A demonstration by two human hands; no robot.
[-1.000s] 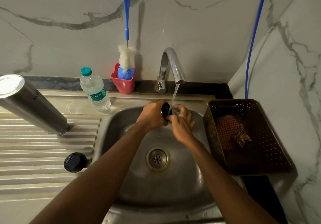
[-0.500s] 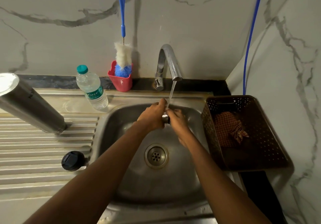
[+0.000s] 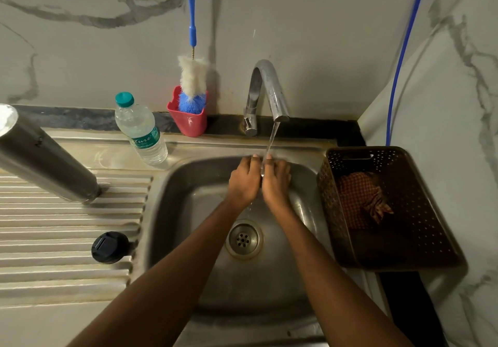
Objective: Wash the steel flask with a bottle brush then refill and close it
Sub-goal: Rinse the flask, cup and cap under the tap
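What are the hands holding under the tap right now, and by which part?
Cannot tell: the left hand and right hand meet under the stream, hiding anything between them.

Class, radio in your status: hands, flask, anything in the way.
Left hand and right hand together under tap stream, grip unclear. Flask on drainboard, untouched; lid lies apart. Brush parked in cup. Bottle stands between flask and tap.

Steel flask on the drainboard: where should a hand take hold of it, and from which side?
Probably round the middle of its body, coming from the sink side. The steel flask stands on end on the ribbed drainboard, a plain smooth cylinder with no handle; the black cap and plastic bottle stand apart from it.
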